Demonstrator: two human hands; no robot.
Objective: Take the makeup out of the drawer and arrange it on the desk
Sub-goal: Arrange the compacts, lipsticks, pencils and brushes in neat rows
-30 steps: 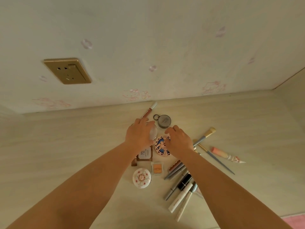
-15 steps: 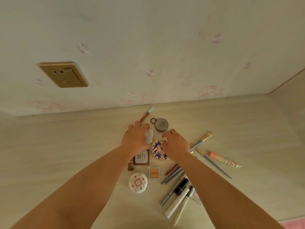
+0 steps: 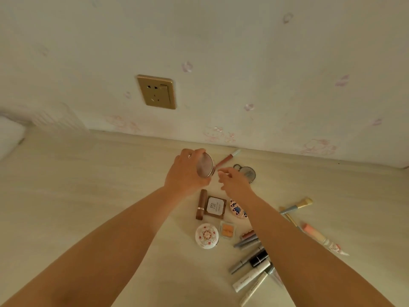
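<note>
A pale wood-grain desk [image 3: 88,196] meets a cream wall [image 3: 243,52] printed with faint pink cartoon motifs; a gold wall socket [image 3: 156,91] is mounted above the desk edge.

Held item: a round compact [image 3: 205,167] with a pinkish face, lifted clear of the desk and tilted on edge. The left hand [image 3: 184,171] grips it, fingers curled over the top rim and thumb under the lower rim. The right hand [image 3: 234,181] hovers just beside the compact, fingers loosely bent and narrowly spread, holding nothing; the fingertips point toward the compact.

Items on the desk, outward from the hands:
- a slim lip pencil [image 3: 228,157], lying diagonally behind the compact
- a grey round mirror [image 3: 249,173] with a ring, partly behind the right hand
- a brown lipstick [image 3: 201,204], lying flat beside a brown square palette [image 3: 215,206]
- a blue patterned round compact [image 3: 237,209], partly under the right forearm
- a white floral round case [image 3: 207,235], next to a small orange eyeshadow pan [image 3: 228,230]
- a group of mascara and liner tubes [image 3: 252,265], fanned at lower right
- two makeup brushes [image 3: 296,206], crossed
- a pink tube [image 3: 321,238], at the far right, apart from the rest
</note>
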